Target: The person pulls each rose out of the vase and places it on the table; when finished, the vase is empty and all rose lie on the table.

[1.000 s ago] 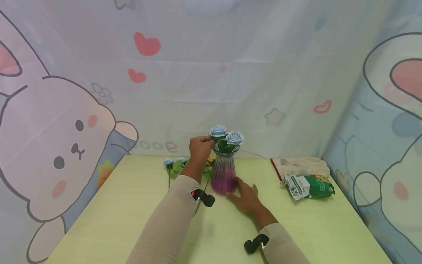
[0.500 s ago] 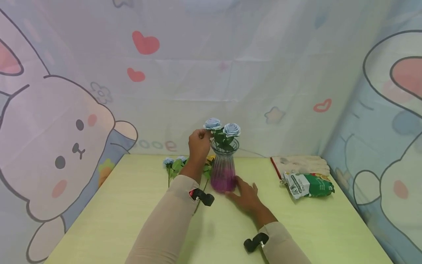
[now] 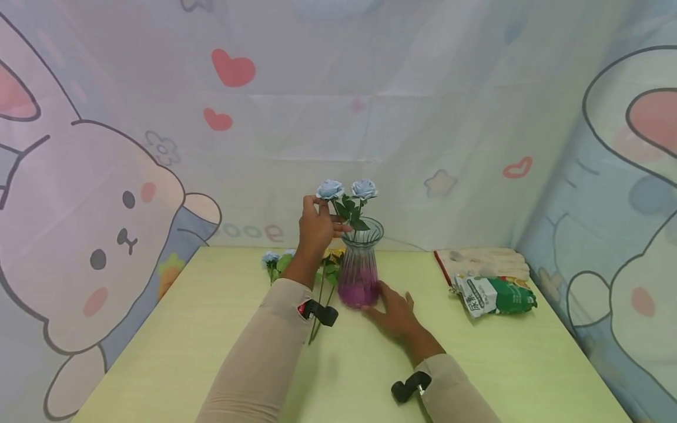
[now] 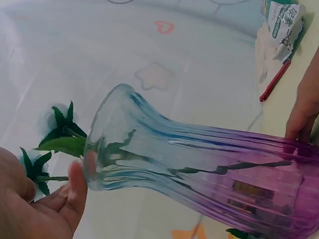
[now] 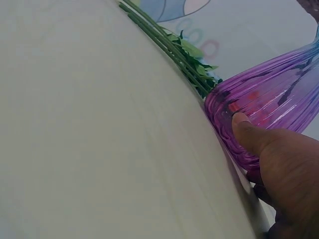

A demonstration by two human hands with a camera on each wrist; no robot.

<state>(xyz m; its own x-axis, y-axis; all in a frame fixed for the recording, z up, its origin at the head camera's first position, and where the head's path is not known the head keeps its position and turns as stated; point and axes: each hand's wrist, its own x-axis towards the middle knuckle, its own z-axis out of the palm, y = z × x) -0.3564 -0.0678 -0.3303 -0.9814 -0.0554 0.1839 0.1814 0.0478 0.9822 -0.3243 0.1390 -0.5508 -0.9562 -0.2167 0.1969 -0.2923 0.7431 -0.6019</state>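
Head view: roses at vase mouth.
Left hand pinched blue roses; right hand, fingers straight, steadied glass vase against tipping.

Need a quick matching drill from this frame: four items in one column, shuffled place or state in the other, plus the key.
1. blue roses
2. vase
3. green packet
4. loose flowers

a. lying on the table behind the left arm
b. pinched by the left hand, stems in the vase
c. touched at its base by the right hand
d. lying by the table's right edge

Pairs: 1-b, 2-c, 3-d, 4-a
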